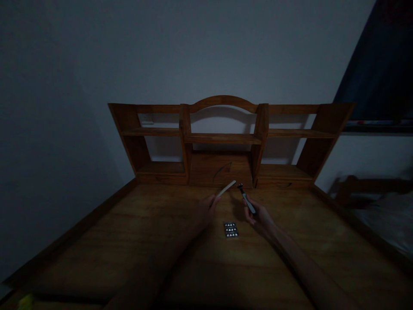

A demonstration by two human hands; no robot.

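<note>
My left hand (pixel 206 209) is closed around the lower end of a pale, thin, slightly curved stick (pixel 227 187), which points up and to the right. In my right hand (pixel 256 214) is a razor (pixel 248 203) with a grey and black handle, its small head tilted up and left. The razor's head is close to the stick's tip, with a small gap between them. On the desk below and between my hands lies a small dark rectangular pack (pixel 231 230) with rows of shiny pieces; dim light hides what they are.
The wooden desk (pixel 135 232) has a raised edge on both sides. A wooden hutch (pixel 222 138) with shelves and small drawers stands along its back, against a pale wall (pixel 200 51). At the lower left corner is a blurred yellow thing (pixel 26 301). A dark window (pixel 380 73) is at the right.
</note>
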